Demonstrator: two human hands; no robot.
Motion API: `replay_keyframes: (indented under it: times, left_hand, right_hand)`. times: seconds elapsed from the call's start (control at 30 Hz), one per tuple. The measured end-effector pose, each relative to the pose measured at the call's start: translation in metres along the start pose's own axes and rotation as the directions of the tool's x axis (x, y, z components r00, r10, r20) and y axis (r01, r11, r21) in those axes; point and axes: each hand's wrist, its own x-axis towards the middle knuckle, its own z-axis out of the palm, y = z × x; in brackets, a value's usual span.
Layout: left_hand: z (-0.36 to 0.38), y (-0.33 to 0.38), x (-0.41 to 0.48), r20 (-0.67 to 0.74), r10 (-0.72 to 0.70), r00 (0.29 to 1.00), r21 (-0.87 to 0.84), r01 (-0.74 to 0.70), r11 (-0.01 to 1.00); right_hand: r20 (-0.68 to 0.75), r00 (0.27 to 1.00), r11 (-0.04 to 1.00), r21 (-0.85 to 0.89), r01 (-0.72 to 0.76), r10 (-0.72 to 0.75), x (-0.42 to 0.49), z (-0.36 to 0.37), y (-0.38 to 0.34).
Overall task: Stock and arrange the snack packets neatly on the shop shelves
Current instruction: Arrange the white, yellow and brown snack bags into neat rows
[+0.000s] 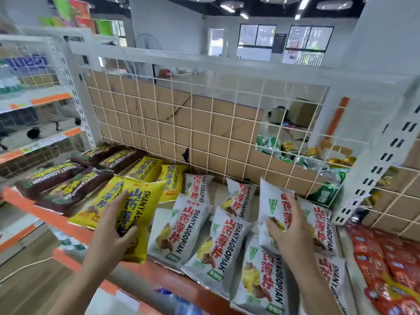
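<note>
My left hand grips a yellow snack packet, holding it tilted above the shelf's orange front edge. My right hand grips a white snack packet that stands nearly upright over the white row. Several white packets lie flat in the middle of the shelf. More yellow packets lie behind my left hand, and brown packets fill the left end.
A white wire grid backs the shelf, with brown cardboard behind it. Green and gold cans sit beyond the grid at right. Red packets fill the neighbouring shelf on the right. A slotted white upright divides them.
</note>
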Motion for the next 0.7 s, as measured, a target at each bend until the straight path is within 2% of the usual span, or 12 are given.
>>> replay_keyframes:
  times: [0.13, 0.27, 0.5, 0.6, 0.7]
  left_hand:
    - [0.012, -0.016, 0.036, 0.150, -0.027, 0.988, 0.049, 0.020, 0.999]
    - [0.028, -0.027, 0.064, 0.214, -0.057, 0.975, 0.081, 0.041, 0.996]
    - [0.036, -0.044, 0.077, 0.325, -0.099, 0.940, 0.199, 0.034, 0.979]
    - [0.030, -0.048, 0.078, 0.378, -0.088, 0.922, 0.279, -0.022, 0.960]
    - [0.024, -0.046, 0.081, 0.442, -0.077, 0.894, 0.433, -0.137, 0.891]
  right_hand:
    - [0.055, 0.984, 0.984, 0.046, -0.171, 0.168, 0.031, 0.022, 0.011]
    - [0.067, 0.953, 0.955, -0.048, -0.294, 0.296, 0.053, 0.038, 0.015]
    - [-0.006, 0.935, 0.874, -0.355, -0.332, 0.353, 0.065, 0.061, 0.010]
    - [0.001, 0.933, 0.830, -0.458, -0.319, 0.359, 0.064, 0.068, 0.011]
    - [0.020, 0.920, 0.780, -0.537, -0.321, 0.392, 0.062, 0.069, 0.011]
